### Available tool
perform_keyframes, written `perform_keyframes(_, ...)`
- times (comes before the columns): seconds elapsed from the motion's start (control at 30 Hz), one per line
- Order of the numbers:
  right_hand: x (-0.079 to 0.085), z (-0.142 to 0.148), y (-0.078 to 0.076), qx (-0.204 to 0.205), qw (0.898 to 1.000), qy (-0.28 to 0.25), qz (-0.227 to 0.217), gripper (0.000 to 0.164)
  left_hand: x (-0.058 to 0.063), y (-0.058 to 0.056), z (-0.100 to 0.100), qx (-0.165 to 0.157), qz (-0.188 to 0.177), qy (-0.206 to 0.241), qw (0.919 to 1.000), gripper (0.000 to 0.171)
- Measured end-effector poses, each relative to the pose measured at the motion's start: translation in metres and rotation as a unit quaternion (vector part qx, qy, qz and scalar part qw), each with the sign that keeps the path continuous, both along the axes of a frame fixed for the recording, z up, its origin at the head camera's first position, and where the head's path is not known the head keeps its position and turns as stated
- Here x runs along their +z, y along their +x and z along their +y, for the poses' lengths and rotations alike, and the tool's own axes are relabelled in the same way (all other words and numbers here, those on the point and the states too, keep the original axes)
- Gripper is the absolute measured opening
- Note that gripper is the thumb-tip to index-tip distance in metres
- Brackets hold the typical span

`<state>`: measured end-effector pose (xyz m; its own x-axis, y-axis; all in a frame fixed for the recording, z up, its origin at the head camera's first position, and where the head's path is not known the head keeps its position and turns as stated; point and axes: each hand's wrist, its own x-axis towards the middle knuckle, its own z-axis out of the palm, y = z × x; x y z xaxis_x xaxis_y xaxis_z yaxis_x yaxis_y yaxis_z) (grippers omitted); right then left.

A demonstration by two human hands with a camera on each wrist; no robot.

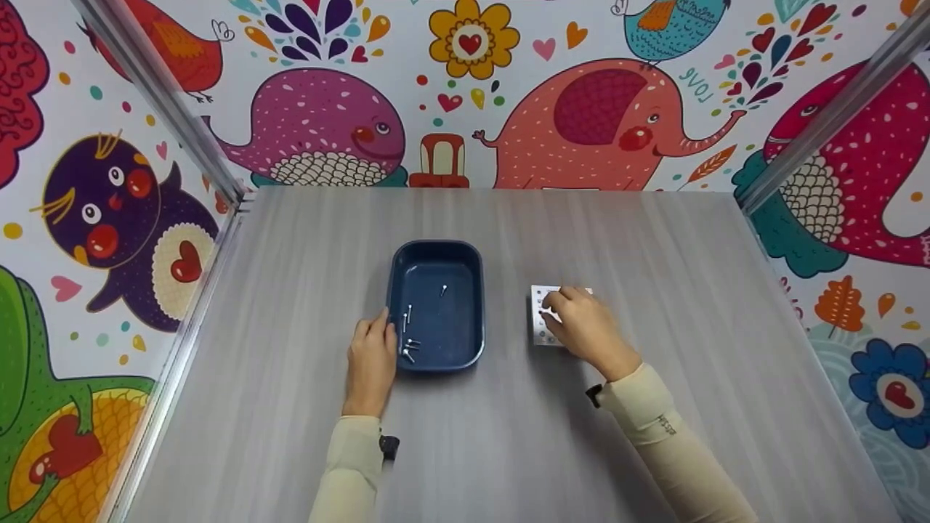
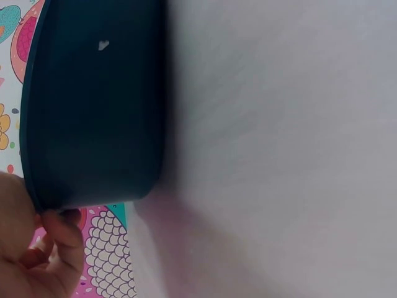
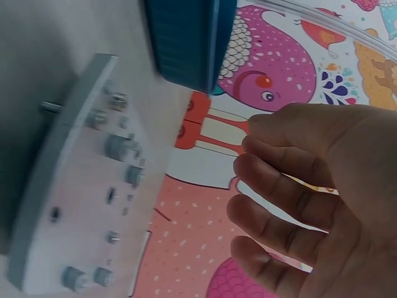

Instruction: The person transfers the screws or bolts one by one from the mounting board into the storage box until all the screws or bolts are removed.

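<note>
My left hand [image 1: 370, 363] is at the left wall of a dark blue tray [image 1: 437, 367], and in the left wrist view its thumb and fingers pinch the rim. Several small silver screws [image 1: 409, 354] lie in the tray, mostly along its left side. Over a white perforated plate [image 1: 543, 338] hovers my right hand [image 1: 590, 328], its fingers loosely bent. The right wrist view shows nothing between those fingers and a gap from them to the plate. Several screws [image 3: 118, 148] stand in the plate's holes, and one shank [image 3: 51, 107] pokes out behind it.
Both things sit on a grey wood-grain table [image 1: 290, 254], the plate to the right of the tray. Printed cartoon panels [image 1: 327, 131] rise at the back and sides, with metal rails [image 1: 174, 109] at the corners.
</note>
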<state>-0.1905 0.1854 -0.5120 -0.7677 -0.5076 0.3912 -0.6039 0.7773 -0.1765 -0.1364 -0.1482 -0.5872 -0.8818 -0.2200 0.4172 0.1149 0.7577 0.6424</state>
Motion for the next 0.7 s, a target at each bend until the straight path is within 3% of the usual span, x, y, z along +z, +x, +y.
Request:
perform_keyframes(0.43,-0.042,0.002,0.009,-0.022,0.999,0.029,0.003,0.015,0.002,0.000,0.000,0.000,-0.011,0.008,0.9999,0.030)
perform_keyframes(0.7,-0.048,0.001,0.010,-0.022,0.999,0.040,0.026,0.011,0.001,0.000,0.000,0.001,-0.015,0.008,0.9998,0.031)
